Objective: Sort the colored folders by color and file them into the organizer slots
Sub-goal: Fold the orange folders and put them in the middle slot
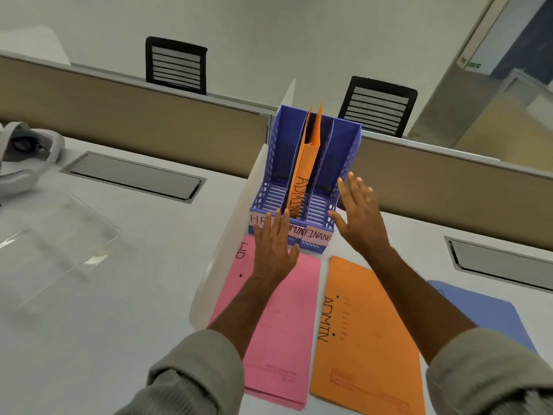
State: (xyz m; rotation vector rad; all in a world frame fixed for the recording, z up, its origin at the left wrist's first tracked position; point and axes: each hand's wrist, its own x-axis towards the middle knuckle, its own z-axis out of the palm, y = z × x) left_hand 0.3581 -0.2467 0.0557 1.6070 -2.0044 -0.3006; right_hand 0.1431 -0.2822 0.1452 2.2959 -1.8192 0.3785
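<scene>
A blue three-slot organizer stands on the desk, its front labelled HR, ADMIN and FINANCE. An orange folder marked ADMIN stands upright in the middle slot; the two outer slots look empty. My left hand hovers flat with fingers apart in front of the HR label. My right hand is spread beside the organizer's right front corner. Neither hand holds anything. On the desk lie a pink HR folder stack, an orange ADMIN folder and a blue folder, partly hidden by my right arm.
A white divider panel runs along the organizer's left side. A clear plastic sheet and grey straps lie at left. Cable hatches sit in the desk. A tan partition and two black chairs stand behind.
</scene>
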